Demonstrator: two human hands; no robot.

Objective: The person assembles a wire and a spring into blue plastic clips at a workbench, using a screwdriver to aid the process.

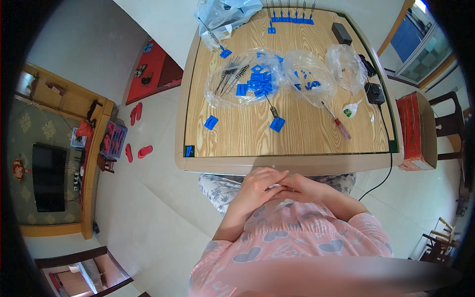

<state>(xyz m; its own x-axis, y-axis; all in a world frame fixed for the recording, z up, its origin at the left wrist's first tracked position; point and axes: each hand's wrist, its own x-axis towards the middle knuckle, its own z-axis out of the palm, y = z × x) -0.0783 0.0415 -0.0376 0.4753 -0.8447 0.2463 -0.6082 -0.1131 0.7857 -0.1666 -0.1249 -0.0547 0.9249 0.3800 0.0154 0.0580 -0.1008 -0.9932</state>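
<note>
My left hand [263, 182] and my right hand [308, 187] rest against each other in front of the table's near edge. Their fingers are stretched out and overlap; I see nothing held in them. Beyond them on the table lie a blue square plastic piece with a black spring on a thin rod [277, 123] and a separate blue square piece [211, 122]. To the right is a screwdriver [342, 129] with a clear reddish handle. A clear plastic bag [213, 97] farther back holds several spring rods [228, 74] and a pile of blue pieces [260, 81].
Another clear bag [316, 67] holds small blue parts, beside a third bag [341, 62]. Blue pieces with upright springs [292, 21] line the far edge. A light-blue bag [230, 15], a dark box [341, 33] and a black adapter [374, 94] with a cable surround them. A cardboard box [418, 131] stands right.
</note>
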